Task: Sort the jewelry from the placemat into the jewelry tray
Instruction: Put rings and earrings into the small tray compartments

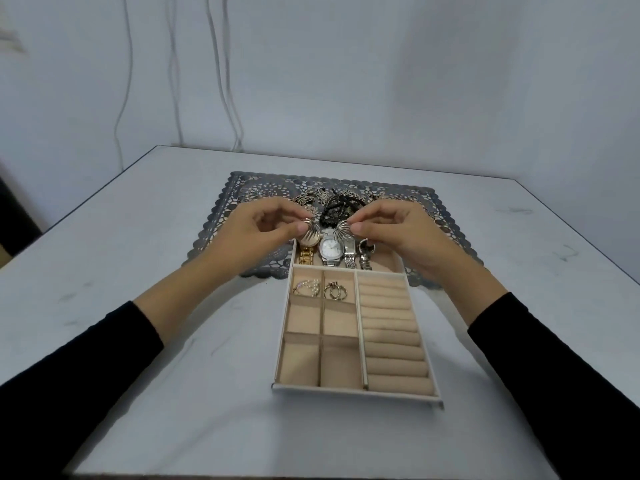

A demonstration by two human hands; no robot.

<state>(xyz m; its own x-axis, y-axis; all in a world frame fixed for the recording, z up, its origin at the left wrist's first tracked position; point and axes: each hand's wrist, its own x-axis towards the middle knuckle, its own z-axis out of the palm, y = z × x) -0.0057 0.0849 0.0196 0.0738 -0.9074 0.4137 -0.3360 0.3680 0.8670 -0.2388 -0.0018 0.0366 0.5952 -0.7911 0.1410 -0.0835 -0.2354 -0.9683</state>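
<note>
Pinching with thumb and forefinger, the left hand [256, 230] and right hand [393, 233] each hold one ribbed, fan-shaped piece. The left earring [310, 230] and right earring [341, 231] are side by side at mid-frame, above the watches [329, 252] at the jewelry tray's [356, 396] upper end, probably to match them as a pair. Each fan's narrow end sits at the fingertips. The wide edges spread down and inward, mirrored. More pieces lie on the placemat [436, 216].

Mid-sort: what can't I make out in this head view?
Head view only.
- Gold watch: dial partly behind the left hand and left earring.
- Narrow silver watch: top behind the right hand and right earring.
- Jewelry pile on the placemat: tangled, too small to count; hands cover its near side.
</note>
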